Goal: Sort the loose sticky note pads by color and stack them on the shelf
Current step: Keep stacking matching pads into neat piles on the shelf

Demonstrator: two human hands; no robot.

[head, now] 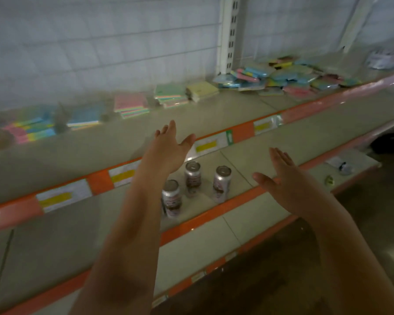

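A jumbled heap of loose sticky note pads (284, 76), blue, pink, yellow and green, lies at the right end of the top shelf (214, 119). Left of it stand sorted stacks: a yellow stack (202, 90), a green-topped stack (171, 95), a pink-topped stack (131, 105), a blue-topped stack (84, 118) and mixed pads (25, 133) at the far left. My left hand (170, 144) is stretched out over the shelf's front edge, fingers straight, empty. My right hand (282, 176) is held flat and empty, lower, over the second shelf.
Three drink cans (192, 178) stand on the second shelf (271, 153) between my forearms. Orange price rails (243, 133) edge each shelf. A slotted white upright (231, 32) divides the back panel. Small litter (341, 165) lies at the second shelf's right end.
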